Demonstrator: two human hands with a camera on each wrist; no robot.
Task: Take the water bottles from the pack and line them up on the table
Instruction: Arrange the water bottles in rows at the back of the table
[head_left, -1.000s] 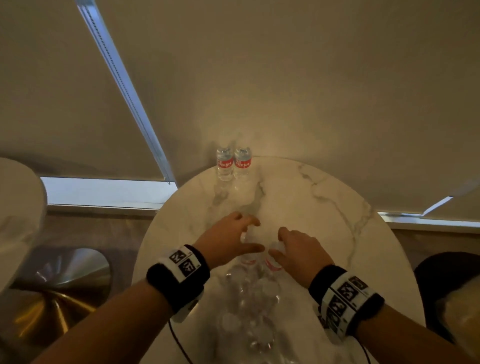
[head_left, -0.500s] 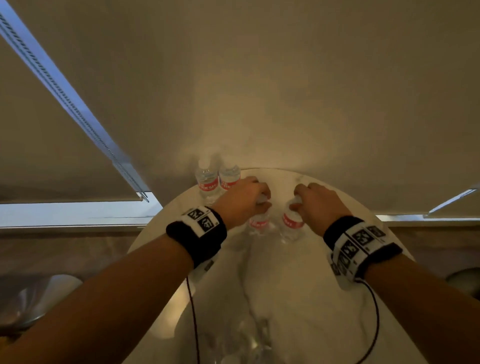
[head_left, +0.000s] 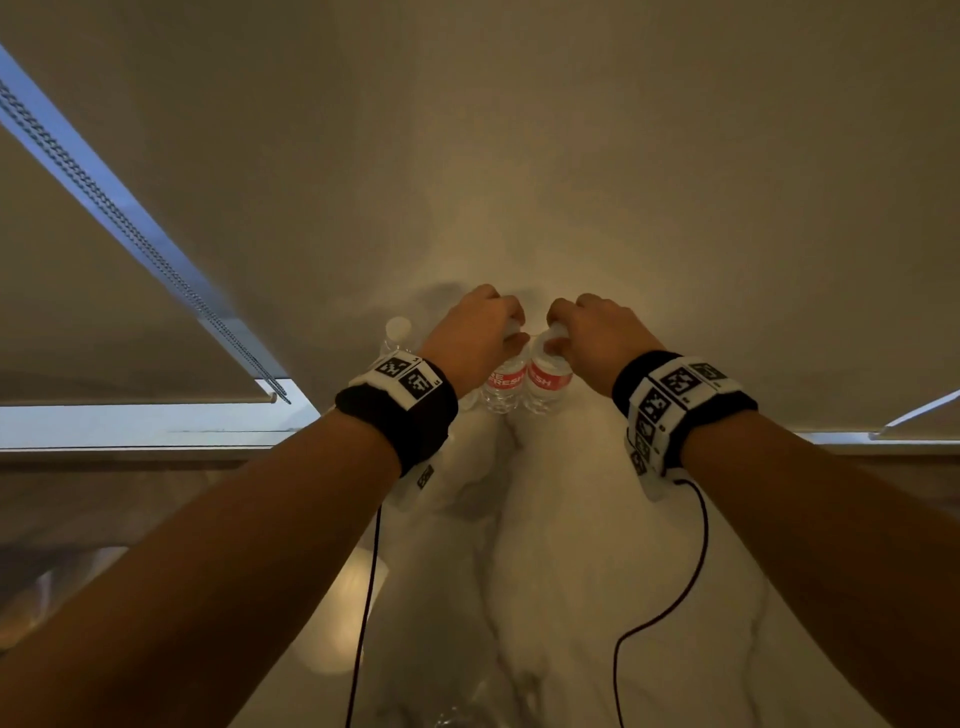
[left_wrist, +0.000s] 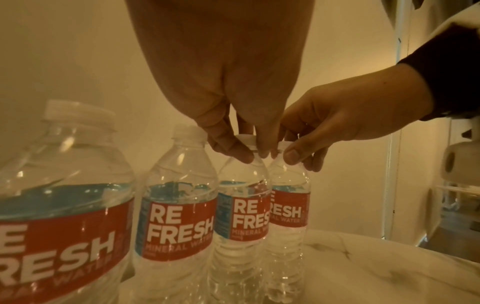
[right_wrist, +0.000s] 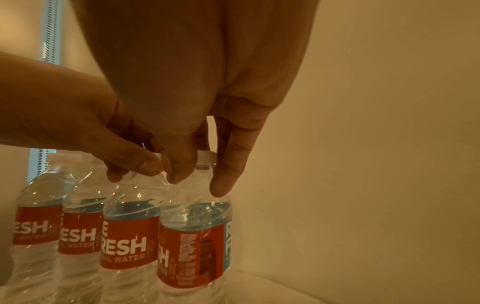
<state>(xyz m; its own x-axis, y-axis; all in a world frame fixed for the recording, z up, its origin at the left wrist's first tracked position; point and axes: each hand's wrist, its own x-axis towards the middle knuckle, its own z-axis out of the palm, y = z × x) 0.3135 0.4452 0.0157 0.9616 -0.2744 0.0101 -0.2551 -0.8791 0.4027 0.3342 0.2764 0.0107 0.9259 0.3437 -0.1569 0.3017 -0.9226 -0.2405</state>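
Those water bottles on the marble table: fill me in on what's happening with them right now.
A person is lining up water bottles at the far edge of the marble table. The left hand pinches the cap of the third bottle, and the right hand pinches the cap of the fourth bottle. Both stand upright beside two free-standing bottles, making a tight row of four. The pack barely shows at the near edge.

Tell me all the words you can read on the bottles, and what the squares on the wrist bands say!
"RE FRESH": on the red label of each bottle in the row.
"MINERAL WATER": fainter, below it on the same labels.
Fine print on the side of the label of the end bottle: too small to read.
Black-and-white squares on the wrist bands: patterns, no words.
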